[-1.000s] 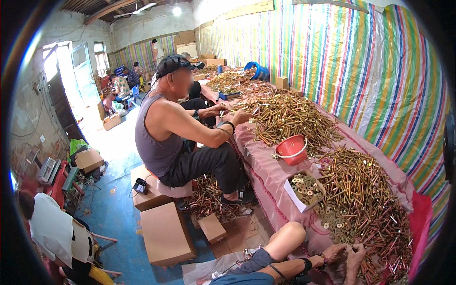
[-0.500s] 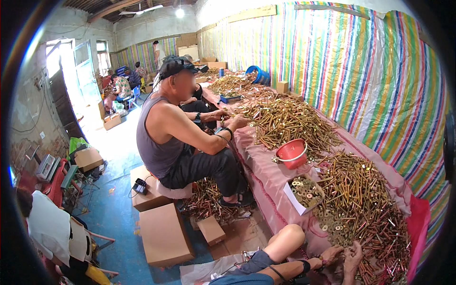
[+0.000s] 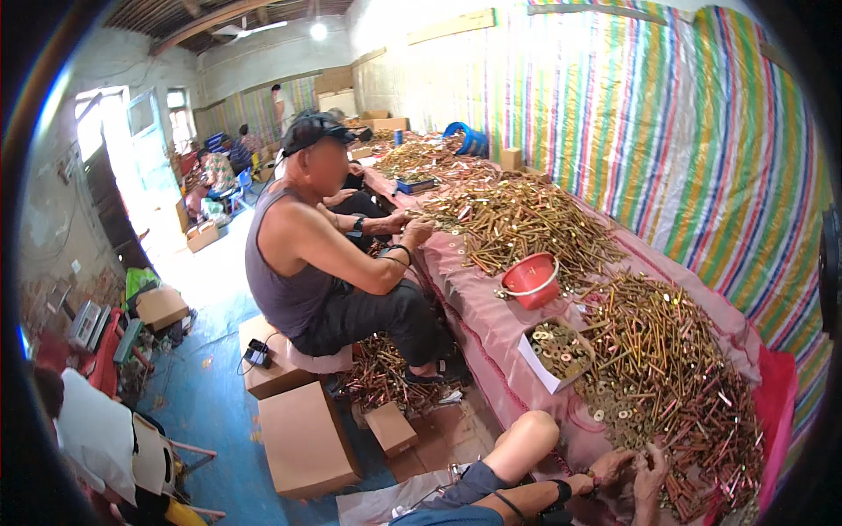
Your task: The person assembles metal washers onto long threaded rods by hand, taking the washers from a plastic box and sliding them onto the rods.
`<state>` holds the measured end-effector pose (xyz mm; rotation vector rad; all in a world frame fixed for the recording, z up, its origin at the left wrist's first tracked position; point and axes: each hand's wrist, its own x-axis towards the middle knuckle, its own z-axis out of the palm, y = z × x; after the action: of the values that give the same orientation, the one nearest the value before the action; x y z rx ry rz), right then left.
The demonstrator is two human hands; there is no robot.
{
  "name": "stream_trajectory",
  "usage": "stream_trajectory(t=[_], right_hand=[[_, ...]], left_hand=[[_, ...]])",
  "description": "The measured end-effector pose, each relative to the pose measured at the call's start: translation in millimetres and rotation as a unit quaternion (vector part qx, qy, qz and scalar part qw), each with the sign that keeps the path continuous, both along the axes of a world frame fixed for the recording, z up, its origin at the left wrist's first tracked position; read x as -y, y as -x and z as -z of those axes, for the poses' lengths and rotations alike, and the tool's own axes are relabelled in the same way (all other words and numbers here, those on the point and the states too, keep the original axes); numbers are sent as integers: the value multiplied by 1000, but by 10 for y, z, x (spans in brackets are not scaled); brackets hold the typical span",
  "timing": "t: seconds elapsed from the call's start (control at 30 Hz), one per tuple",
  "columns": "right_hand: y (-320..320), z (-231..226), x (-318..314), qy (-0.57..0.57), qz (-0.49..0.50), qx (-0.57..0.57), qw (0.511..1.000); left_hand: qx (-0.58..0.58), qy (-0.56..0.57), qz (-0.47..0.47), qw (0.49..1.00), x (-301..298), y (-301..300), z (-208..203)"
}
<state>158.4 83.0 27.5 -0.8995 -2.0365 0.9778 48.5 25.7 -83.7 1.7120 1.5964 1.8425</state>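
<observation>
Both my hands are at the near edge of a pile of long brass-coloured bolts (image 3: 675, 377). My left hand (image 3: 611, 466), with a dark band on its wrist, is closed, its fingertips pinched together. Close beside it on the right, my right hand (image 3: 650, 475) is raised and also closed at the fingertips. Whatever they hold is too small to make out. Loose washers (image 3: 605, 412) lie just beyond my hands. Farther off, a small open box (image 3: 561, 352) with a white flap contains more washers.
A red plastic bucket (image 3: 531, 282) with a pale handle stands beyond the box. A co-worker (image 3: 303, 237) sits at left, hands at another bolt heap (image 3: 526, 228). Cardboard boxes (image 3: 303, 438) stand on the floor. Striped sheeting (image 3: 649, 149) covers the right wall.
The view has shifted slightly. The co-worker's hands have come closer together. My hands stay near the same spot, fingers still pinched.
</observation>
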Motion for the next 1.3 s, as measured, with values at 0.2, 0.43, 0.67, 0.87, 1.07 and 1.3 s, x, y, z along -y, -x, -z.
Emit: stream_trajectory(t=[0.2, 0.43, 0.67, 0.87, 1.07, 1.3], right_hand=[[1, 41, -19, 40, -43, 1, 998], [69, -209, 198, 121, -36, -69, 990], [-302, -327, -41, 207, -114, 153, 960], [266, -159, -490, 14, 13, 143, 990], [750, -83, -816, -95, 71, 116, 986], [911, -157, -979, -130, -4, 219, 967]], left_hand=[[63, 113, -26, 991, 151, 87, -253], [-5, 112, -49, 992, 465, 189, -520], [-29, 319, 170, 932, 1110, 111, -483], [-54, 341, 174, 922, 1323, 366, -484], [-57, 362, 155, 917, 1393, 493, -404], [-51, 372, 155, 914, 1413, 587, -501]])
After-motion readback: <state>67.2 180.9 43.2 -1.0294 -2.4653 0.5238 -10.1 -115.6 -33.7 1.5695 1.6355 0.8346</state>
